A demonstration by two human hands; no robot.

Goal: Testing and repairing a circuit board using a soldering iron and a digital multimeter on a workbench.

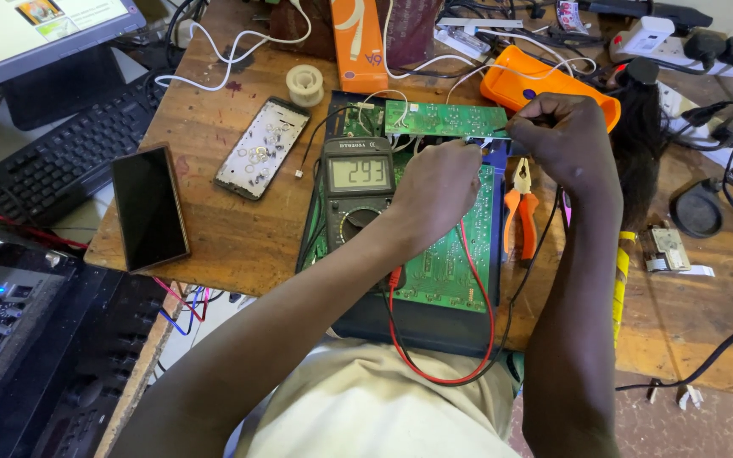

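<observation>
A green circuit board (447, 254) lies on a dark case on the wooden table (239, 237). A second green board (443, 119) sits just behind it. A dark multimeter (356, 182) with a lit grey display rests at the board's left edge. My left hand (434, 191) is closed on the red test lead (481, 288), its tip pressed to the board near the top. My right hand (566, 140) pinches the black test lead (536, 254) at the far board's right end. Both leads loop down toward my lap.
Orange-handled pliers (519, 212) lie right of the board. A black phone (148, 206) and an opened phone back (262, 148) lie left. A solder spool (304, 85), orange box (358, 42), orange tool (545, 85), keyboard (69, 148), power strip (680, 51) and tangled cables crowd the back.
</observation>
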